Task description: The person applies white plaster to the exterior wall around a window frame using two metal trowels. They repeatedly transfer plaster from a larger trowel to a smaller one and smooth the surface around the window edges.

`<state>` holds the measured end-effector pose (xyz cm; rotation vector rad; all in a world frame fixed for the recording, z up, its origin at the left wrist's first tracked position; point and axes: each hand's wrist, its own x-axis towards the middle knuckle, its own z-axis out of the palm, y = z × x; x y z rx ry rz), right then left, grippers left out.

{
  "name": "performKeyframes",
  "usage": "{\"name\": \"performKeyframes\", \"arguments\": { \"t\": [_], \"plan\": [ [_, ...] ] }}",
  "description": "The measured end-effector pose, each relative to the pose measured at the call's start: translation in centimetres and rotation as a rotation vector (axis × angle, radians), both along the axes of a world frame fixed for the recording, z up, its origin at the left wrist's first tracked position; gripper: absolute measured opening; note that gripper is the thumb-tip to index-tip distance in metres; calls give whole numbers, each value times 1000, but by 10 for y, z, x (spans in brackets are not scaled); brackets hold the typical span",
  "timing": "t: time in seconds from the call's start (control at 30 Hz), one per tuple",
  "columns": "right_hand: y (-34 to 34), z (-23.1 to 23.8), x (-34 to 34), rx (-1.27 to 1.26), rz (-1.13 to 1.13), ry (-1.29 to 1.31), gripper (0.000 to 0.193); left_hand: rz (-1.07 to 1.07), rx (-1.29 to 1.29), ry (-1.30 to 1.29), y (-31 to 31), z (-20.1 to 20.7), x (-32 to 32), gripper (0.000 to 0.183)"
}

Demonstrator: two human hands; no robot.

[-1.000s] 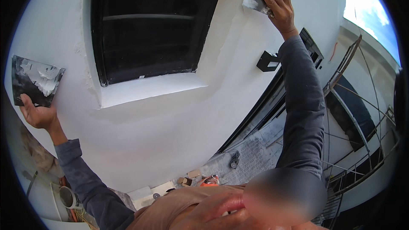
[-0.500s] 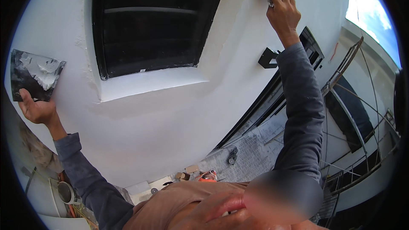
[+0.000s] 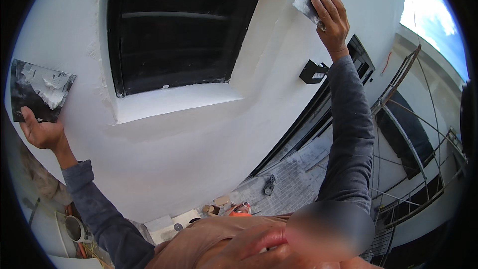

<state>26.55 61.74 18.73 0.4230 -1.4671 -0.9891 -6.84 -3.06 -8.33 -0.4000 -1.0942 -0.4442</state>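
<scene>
At the far left, my left hand [image 3: 41,130] is closed on the lower edge of a dark square plaster board [image 3: 30,89], thumb on top. A thick smear of white plaster [image 3: 52,87] lies across its upper part. High on the right, my right hand [image 3: 332,20] grips a flat square scraper [image 3: 311,1], fingers laid over its dark, white-smeared face. The scraper lies against or very close to the white wall [image 3: 174,164], just right of the window recess; its underside is hidden.
A dark window [image 3: 179,35] sits in a white recess with a sill [image 3: 174,103]. A black wall lamp [image 3: 313,71] juts out below my right hand. Scaffolding [image 3: 403,119] stands on the right. Far below are paving [image 3: 294,174] and a bucket [image 3: 74,229].
My right hand has come slightly lower, and the scraper has turned so that more of its broad face shows. My left hand and the plaster board have barely shifted.
</scene>
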Motion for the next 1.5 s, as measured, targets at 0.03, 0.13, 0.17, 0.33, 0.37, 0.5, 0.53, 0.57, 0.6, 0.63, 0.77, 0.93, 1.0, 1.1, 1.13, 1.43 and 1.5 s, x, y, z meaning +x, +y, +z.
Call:
{"name": "performKeyframes", "arguments": {
  "t": [0.03, 0.13, 0.17, 0.33, 0.37, 0.5, 0.53, 0.57, 0.6, 0.63, 0.77, 0.93, 1.0, 1.1, 1.13, 1.43, 1.5],
  "plan": [
    [3, 14, -9, 32, 20, -2, 61, 41, 15, -8, 2, 1, 3, 88],
    [11, 21, -23, 57, -30, -24, 58, 41, -24, 28, 2, 5, 6, 84],
    [13, 17, -22, 20, -101, -44, 57, -5, -13, 19, 2, 6, 6, 82],
    [21, -4, 13, 90, -128, 117, 59, 28, -57, 36, -4, 6, 2, 79],
    [20, -1, 14, -8, -148, 137, 59, 29, -54, 40, -4, 4, 2, 80],
    [7, 13, -9, -119, -160, 247, 62, 52, -6, -34, -3, -2, 3, 86],
    [1, 11, -16, -108, -202, 247, 62, 119, -13, 0, -4, -3, 3, 88],
    [-4, 8, -20, -136, -281, 222, 63, 72, 3, -54, -4, -4, 3, 89],
    [-9, -4, -20, -138, -256, 184, 62, 64, -9, -30, -5, -3, 2, 90],
    [-13, -16, -15, -81, -216, 167, 62, 80, -26, 13, -5, -3, 2, 91],
    [-16, -27, 7, -13, -136, 81, 65, -19, -48, 43, -4, -1, 2, 94],
    [0, 5, -19, -15, -132, 51, 69, -22, 52, -16, 3, 0, 10, 96],
    [7, -1, -25, -81, -195, -14, 70, -212, 136, -1, 5, 0, 9, 96],
    [12, -25, -5, -6, -119, -11, 69, 21, 28, 37, 0, -4, 3, 95],
    [12, -29, 5, 17, -156, 15, 66, 46, 22, 45, -3, -5, -1, 94],
    [-14, 9, -25, -135, -233, 241, 57, 262, 81, 13, -28, -29, -27, 94],
    [-22, -22, -28, -136, -210, 224, 58, 131, 76, 155, -29, -27, -32, 84]
  ]
}}
